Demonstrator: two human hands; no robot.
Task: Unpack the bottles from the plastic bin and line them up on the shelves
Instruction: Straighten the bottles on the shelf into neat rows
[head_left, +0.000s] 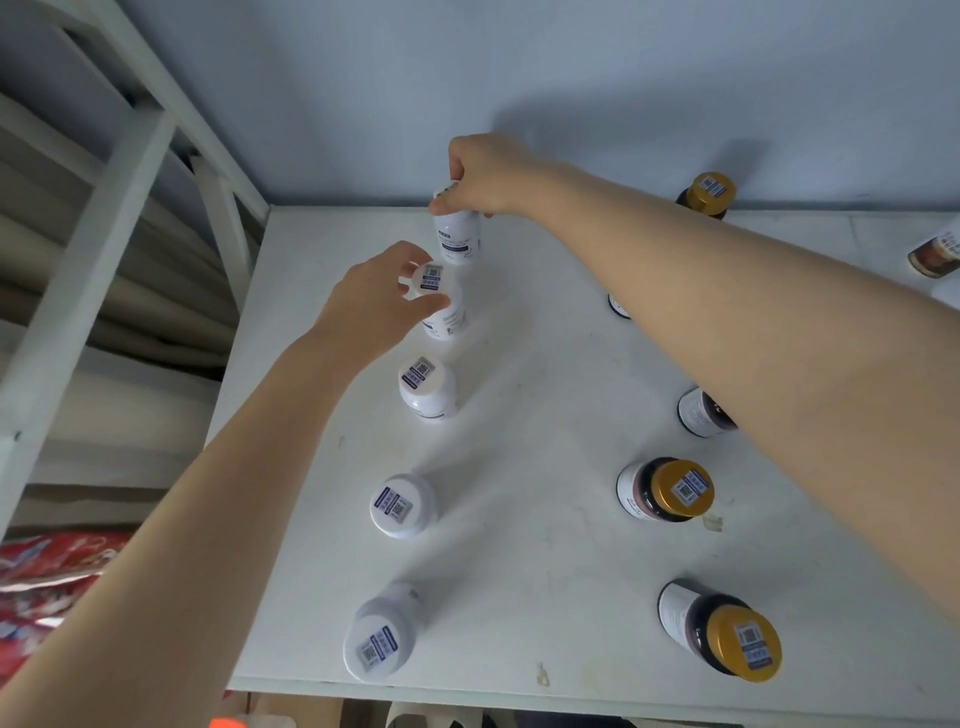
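On the white shelf a row of white bottles runs front to back on the left. My right hand grips the cap of the rearmost white bottle, which stands near the back wall. My left hand holds the cap of the white bottle just in front of it. Three more white bottles stand nearer to me. A second row of dark gold-capped bottles stands on the right, partly hidden by my right forearm.
The shelf frame's white uprights rise at the left. A bottle lies on its side at the far right edge. Red packaging sits below at the left. The wall closes the back of the shelf.
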